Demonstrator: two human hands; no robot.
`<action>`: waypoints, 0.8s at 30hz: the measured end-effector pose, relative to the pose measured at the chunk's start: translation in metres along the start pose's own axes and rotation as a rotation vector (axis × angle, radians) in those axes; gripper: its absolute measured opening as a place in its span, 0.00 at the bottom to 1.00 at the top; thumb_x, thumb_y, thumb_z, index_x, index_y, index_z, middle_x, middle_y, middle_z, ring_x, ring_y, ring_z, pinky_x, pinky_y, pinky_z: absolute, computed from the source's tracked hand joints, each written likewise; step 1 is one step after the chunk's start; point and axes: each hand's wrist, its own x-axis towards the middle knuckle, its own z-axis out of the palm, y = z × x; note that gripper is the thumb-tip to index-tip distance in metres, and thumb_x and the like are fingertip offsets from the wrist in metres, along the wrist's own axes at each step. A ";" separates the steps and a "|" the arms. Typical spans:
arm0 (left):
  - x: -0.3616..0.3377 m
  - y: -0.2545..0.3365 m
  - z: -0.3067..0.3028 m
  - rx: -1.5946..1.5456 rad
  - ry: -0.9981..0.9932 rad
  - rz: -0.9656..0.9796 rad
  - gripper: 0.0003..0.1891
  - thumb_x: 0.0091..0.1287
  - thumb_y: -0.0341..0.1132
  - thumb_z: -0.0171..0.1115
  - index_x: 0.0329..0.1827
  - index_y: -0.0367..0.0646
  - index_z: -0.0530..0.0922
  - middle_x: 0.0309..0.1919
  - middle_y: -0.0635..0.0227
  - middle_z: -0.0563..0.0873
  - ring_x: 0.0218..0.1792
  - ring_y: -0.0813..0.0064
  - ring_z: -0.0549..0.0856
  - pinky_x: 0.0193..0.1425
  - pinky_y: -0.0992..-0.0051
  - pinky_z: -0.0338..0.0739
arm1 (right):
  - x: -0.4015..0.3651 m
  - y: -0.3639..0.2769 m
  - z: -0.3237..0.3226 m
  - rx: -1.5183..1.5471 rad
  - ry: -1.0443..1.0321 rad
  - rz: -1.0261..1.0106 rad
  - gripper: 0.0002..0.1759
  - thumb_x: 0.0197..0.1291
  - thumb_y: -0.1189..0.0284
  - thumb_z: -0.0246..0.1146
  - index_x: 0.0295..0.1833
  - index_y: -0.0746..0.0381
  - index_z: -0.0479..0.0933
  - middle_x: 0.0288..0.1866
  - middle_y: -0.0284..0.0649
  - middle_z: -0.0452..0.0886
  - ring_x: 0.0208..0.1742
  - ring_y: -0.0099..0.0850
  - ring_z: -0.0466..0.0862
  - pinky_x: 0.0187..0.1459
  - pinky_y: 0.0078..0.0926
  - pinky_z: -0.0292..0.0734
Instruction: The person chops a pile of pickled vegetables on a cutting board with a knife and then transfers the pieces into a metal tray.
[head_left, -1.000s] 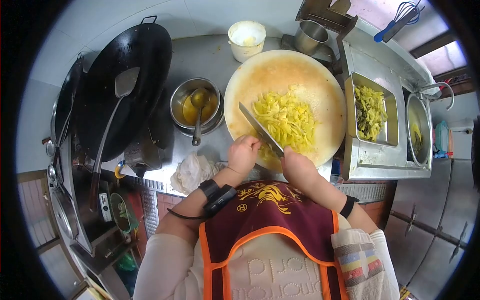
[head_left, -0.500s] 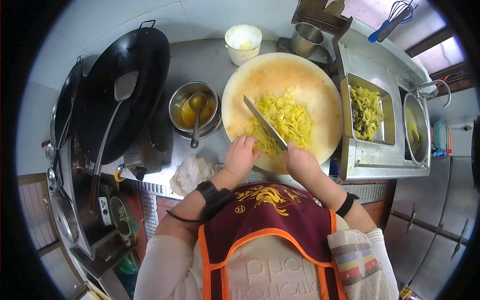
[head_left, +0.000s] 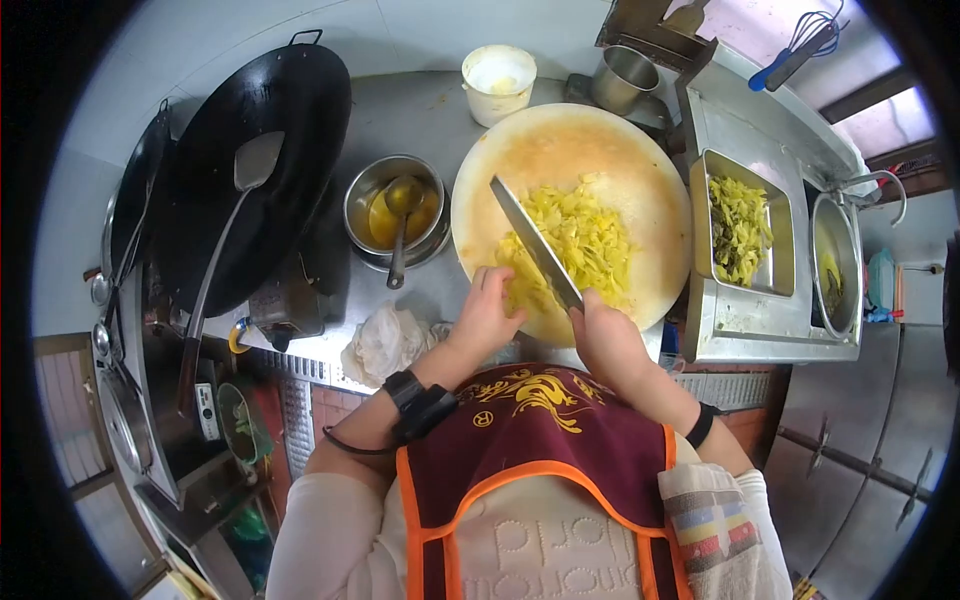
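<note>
My right hand (head_left: 607, 340) is wrapped round the handle of a kitchen knife (head_left: 536, 243). The blade slants up and to the left across a pile of chopped yellow-green pickled vegetable (head_left: 590, 235). Left of the blade, my left hand (head_left: 488, 312) is at the near left edge of the board, beside some loose pieces. Its thumb and bent fingers are apart, with nothing visible held between them. Under the pile lies a thick round cutting board (head_left: 560, 130), stained brown toward the back.
Left of the board stand a metal pot (head_left: 352, 205) with yellow liquid and a ladle (head_left: 403, 198), a crumpled cloth (head_left: 385, 343), and a black wok (head_left: 310, 100) with a spatula (head_left: 255, 160). A white tub (head_left: 500, 100) and metal cup (head_left: 622, 85) stand behind; right, a steel tray (head_left: 780, 265) holds more vegetable.
My left hand has drawn back slightly from the pieces, its fingers opening from their press. The knife has shifted a little left over the pile, its blade face now showing more.
</note>
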 end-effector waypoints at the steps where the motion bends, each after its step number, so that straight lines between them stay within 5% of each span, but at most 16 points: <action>1: -0.003 -0.002 -0.002 -0.019 0.012 0.056 0.22 0.48 0.26 0.66 0.48 0.38 0.70 0.37 0.57 0.74 0.36 0.60 0.78 0.40 0.68 0.75 | -0.002 -0.012 -0.009 -0.002 -0.042 0.020 0.08 0.59 0.72 0.51 0.39 0.66 0.65 0.24 0.54 0.78 0.28 0.51 0.81 0.31 0.45 0.76; 10: -0.003 -0.010 -0.002 0.276 0.061 0.131 0.09 0.51 0.32 0.64 0.35 0.42 0.78 0.32 0.63 0.79 0.37 0.60 0.79 0.41 0.66 0.75 | 0.010 0.001 0.010 -0.142 -0.134 0.001 0.06 0.56 0.76 0.50 0.39 0.66 0.65 0.25 0.52 0.79 0.27 0.48 0.82 0.31 0.43 0.77; 20: -0.011 -0.013 -0.008 0.212 0.001 0.050 0.10 0.53 0.33 0.62 0.38 0.42 0.78 0.33 0.61 0.79 0.37 0.58 0.79 0.41 0.65 0.76 | 0.006 0.005 0.020 -0.121 -0.137 -0.084 0.08 0.60 0.71 0.51 0.38 0.66 0.66 0.23 0.51 0.78 0.27 0.48 0.81 0.31 0.44 0.76; 24: -0.008 -0.010 -0.014 0.239 0.010 -0.036 0.19 0.51 0.33 0.64 0.47 0.41 0.75 0.40 0.60 0.77 0.43 0.60 0.79 0.47 0.67 0.74 | 0.005 0.002 0.009 -0.117 -0.117 -0.089 0.07 0.61 0.71 0.50 0.38 0.66 0.66 0.23 0.51 0.78 0.26 0.48 0.81 0.31 0.44 0.76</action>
